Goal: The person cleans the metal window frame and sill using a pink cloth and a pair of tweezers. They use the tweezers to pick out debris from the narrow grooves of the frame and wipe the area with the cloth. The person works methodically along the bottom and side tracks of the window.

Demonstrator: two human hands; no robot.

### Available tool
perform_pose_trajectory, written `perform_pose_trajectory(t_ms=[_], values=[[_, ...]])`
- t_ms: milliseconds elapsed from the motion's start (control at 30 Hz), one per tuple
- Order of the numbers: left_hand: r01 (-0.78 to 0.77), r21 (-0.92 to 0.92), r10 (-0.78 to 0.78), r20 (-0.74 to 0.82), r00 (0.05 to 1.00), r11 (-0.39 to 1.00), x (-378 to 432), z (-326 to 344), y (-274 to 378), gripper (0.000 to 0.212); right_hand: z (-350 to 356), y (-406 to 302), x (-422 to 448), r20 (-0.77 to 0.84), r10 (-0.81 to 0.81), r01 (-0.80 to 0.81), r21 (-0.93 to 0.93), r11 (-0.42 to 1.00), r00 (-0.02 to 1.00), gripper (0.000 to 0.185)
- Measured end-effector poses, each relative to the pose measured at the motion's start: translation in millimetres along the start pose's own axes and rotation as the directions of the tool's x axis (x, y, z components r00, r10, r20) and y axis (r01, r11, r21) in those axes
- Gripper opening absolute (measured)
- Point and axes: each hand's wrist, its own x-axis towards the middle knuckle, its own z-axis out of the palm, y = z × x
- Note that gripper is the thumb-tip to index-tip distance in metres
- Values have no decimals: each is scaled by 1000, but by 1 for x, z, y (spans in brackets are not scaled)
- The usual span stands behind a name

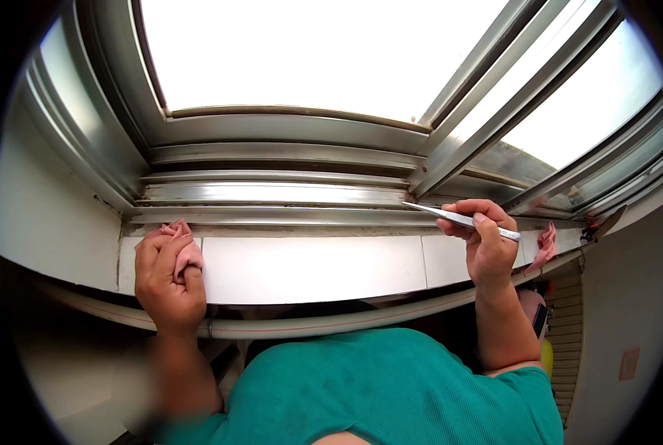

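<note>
My left hand (pixel 167 283) grips a crumpled pink cloth (pixel 188 257) and rests on the white tiled sill (pixel 309 267), near its left end. In my right hand (pixel 488 239) is a pair of metal tweezers (pixel 459 217), held like a pen. Their tip points left, over the aluminium window track (pixel 276 193) close to the foot of the upright sash frame (pixel 442 161). Whether the tip touches the track cannot be seen. Dark dirt lines the groove along the track and gathers in the corner by the sash.
A second pink cloth (pixel 545 247) lies on the sill to the right of my right hand. Farther right are a dark flat blade-like tool (pixel 611 223) and a small red-and-black item (pixel 589 232). Below the sill's front edge runs a pale pipe (pixel 331 325) with a red line.
</note>
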Motion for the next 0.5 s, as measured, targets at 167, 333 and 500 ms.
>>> perform_pose_trajectory(t_ms=[167,333,500], values=[[0,50,1,-30,1000,999,1,1,2,23,27,10,10,73,34,-51,239,970,997,32],[-18,86,23,-53,998,996,1,2,-2,23,90,20,37,267,-20,-73,334,940,963,32],[14,99,-7,-68,998,995,1,0,1,16,169,25,64,387,-3,-131,319,939,922,31]])
